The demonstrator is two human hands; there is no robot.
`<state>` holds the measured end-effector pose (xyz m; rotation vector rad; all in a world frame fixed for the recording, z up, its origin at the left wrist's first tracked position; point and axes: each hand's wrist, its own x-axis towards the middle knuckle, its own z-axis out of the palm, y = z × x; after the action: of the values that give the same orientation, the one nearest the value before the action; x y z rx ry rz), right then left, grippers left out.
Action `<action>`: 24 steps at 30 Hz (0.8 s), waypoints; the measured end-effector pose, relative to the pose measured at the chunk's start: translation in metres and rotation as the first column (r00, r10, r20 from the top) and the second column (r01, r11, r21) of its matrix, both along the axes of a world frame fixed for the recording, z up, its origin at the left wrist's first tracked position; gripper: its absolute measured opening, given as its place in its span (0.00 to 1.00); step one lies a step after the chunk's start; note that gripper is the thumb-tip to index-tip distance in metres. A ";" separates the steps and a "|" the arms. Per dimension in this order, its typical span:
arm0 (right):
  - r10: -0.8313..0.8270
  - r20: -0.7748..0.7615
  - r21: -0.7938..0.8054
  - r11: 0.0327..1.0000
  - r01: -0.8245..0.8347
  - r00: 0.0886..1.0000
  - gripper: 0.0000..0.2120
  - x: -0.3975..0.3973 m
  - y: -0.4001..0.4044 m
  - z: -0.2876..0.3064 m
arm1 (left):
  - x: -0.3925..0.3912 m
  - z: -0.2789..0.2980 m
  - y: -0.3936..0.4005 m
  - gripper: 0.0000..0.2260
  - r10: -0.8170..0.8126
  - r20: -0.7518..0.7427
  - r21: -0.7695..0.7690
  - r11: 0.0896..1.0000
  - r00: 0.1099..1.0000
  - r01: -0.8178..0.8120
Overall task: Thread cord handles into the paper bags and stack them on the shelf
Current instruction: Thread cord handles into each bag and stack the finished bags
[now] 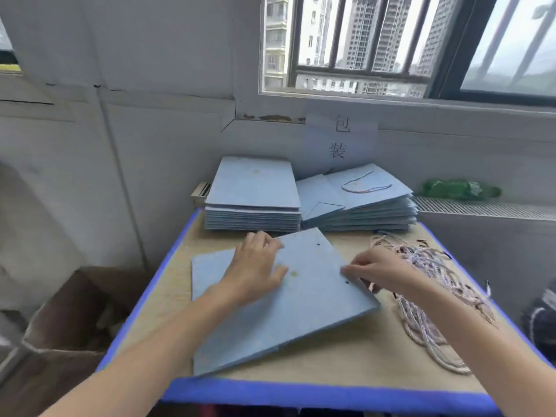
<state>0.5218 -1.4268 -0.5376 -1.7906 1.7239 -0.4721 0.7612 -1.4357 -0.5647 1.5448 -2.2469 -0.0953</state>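
Observation:
A flat blue paper bag [301, 314] lies askew on the small table [331, 356], with two punched holes near its right edge. My left hand [255, 269] rests on the bag's upper left part, fingers spread and lightly bent. My right hand [382, 272] pinches the bag's right edge close to the lower hole. A tangle of pink-white cord handles [427, 296] lies on the table to the right, partly under my right wrist.
At the table's back stand two piles of blue bags: a neat one [252, 197] on the left, and a fanned one [361, 203] on the right with a cord handle on top. A cardboard box [66, 326] sits on the floor at left. A radiator [481, 207] runs along the right wall.

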 end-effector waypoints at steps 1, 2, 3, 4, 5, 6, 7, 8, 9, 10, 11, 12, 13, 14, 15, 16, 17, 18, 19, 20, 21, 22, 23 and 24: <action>0.005 -0.081 -0.036 0.999 -0.008 0.997 0.13 -0.004 0.002 -0.001 | -0.017 -0.004 0.009 0.22 -0.051 0.022 0.030 0.998 0.998 0.050; -0.018 -0.145 -0.080 0.997 0.007 0.989 0.13 -0.009 0.004 0.000 | -0.031 -0.008 0.016 0.23 -0.081 0.056 0.064 0.995 0.995 0.078; -0.053 -0.205 -0.129 0.991 0.026 0.977 0.12 -0.016 0.006 0.003 | -0.044 -0.011 0.021 0.24 -0.101 0.094 0.098 0.991 0.990 0.092; -0.086 -0.275 -0.178 0.983 0.037 0.958 0.11 -0.022 0.007 0.006 | -0.054 -0.015 0.025 0.25 -0.115 0.130 0.126 0.987 0.985 0.099; -0.107 -0.355 -0.202 0.979 0.035 0.929 0.10 -0.029 0.009 0.008 | -0.061 -0.019 0.027 0.26 -0.122 0.156 0.142 0.985 0.980 0.100; -0.112 -0.439 -0.196 0.980 0.026 0.892 0.10 -0.035 0.010 0.008 | -0.065 -0.022 0.029 0.27 -0.124 0.169 0.146 0.984 0.978 0.100; -0.102 -0.518 -0.163 0.986 0.019 0.849 0.12 -0.038 0.012 0.006 | -0.067 -0.025 0.030 0.28 -0.123 0.174 0.147 0.984 0.977 0.097; -0.082 -0.585 -0.112 0.993 0.019 0.807 0.13 -0.040 0.014 0.004 | -0.068 -0.026 0.029 0.28 -0.120 0.178 0.147 0.985 0.977 0.095; -0.062 -0.630 -0.067 0.997 0.024 0.774 0.12 -0.041 0.016 0.000 | -0.068 -0.026 0.029 0.28 -0.120 0.181 0.148 0.984 0.976 0.094; -0.049 -0.656 -0.049 0.999 0.023 0.753 0.10 -0.041 0.017 -0.005 | -0.068 -0.026 0.028 0.29 -0.126 0.182 0.156 0.983 0.975 0.098; -0.051 -0.665 -0.065 0.998 0.010 0.745 0.08 -0.040 0.017 -0.008 | -0.066 -0.025 0.028 0.29 -0.137 0.180 0.168 0.980 0.974 0.107; -0.069 -0.653 -0.106 0.994 0.000 0.754 0.07 -0.039 0.017 -0.010 | -0.063 -0.024 0.029 0.29 -0.155 0.178 0.185 0.975 0.972 0.122; -0.099 -0.618 -0.167 0.986 -0.007 0.780 0.07 -0.037 0.015 -0.010 | -0.059 -0.023 0.029 0.30 -0.177 0.173 0.206 0.968 0.969 0.140; -0.127 -0.553 -0.233 0.972 -0.006 0.823 0.07 -0.034 0.013 -0.007 | -0.053 -0.021 0.029 0.30 -0.198 0.166 0.231 0.960 0.966 0.157; -0.146 -0.466 -0.292 0.956 0.004 0.873 0.07 -0.030 0.011 -0.003 | -0.046 -0.019 0.029 0.30 -0.218 0.158 0.260 0.950 0.963 0.172; -0.148 -0.365 -0.345 0.938 0.014 0.919 0.07 -0.023 0.009 0.004 | -0.038 -0.016 0.028 0.29 -0.235 0.150 0.289 0.939 0.960 0.185; -0.131 -0.259 -0.392 0.920 0.020 0.957 0.06 -0.016 0.007 0.011 | -0.031 -0.013 0.028 0.29 -0.247 0.144 0.317 0.929 0.958 0.192; -0.099 -0.155 -0.431 0.902 0.022 0.983 0.05 -0.007 0.006 0.020 | -0.023 -0.010 0.027 0.28 -0.253 0.140 0.343 0.919 0.957 0.192; -0.052 -0.055 -0.467 0.884 0.020 0.997 0.05 0.002 0.006 0.029 | -0.017 -0.007 0.027 0.27 -0.251 0.138 0.366 0.912 0.958 0.186; 0.007 0.038 -0.500 0.866 0.014 0.999 0.05 0.012 0.006 0.039 | -0.011 -0.004 0.026 0.25 -0.240 0.136 0.389 0.905 0.961 0.171; 0.065 0.119 -0.528 0.849 0.008 0.991 0.04 0.020 0.007 0.046 | -0.006 -0.002 0.026 0.24 -0.224 0.135 0.409 0.900 0.965 0.152; 0.123 0.177 -0.543 0.840 -0.008 0.976 0.04 0.026 0.008 0.050 | 0.000 -0.001 0.027 0.23 -0.204 0.136 0.425 0.896 0.969 0.129; 0.185 0.189 -0.547 0.835 -0.053 0.964 0.05 0.032 0.010 0.051 | 0.005 0.000 0.027 0.23 -0.184 0.141 0.434 0.895 0.973 0.106; 0.243 0.147 -0.538 0.833 -0.129 0.959 0.07 0.037 0.011 0.047 | 0.008 0.001 0.029 0.22 -0.162 0.147 0.433 0.898 0.976 0.084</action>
<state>0.5586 -1.4157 -0.4910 -2.1624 1.3284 -1.0891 0.7696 -1.4069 -0.5642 1.6738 -2.5943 -0.5371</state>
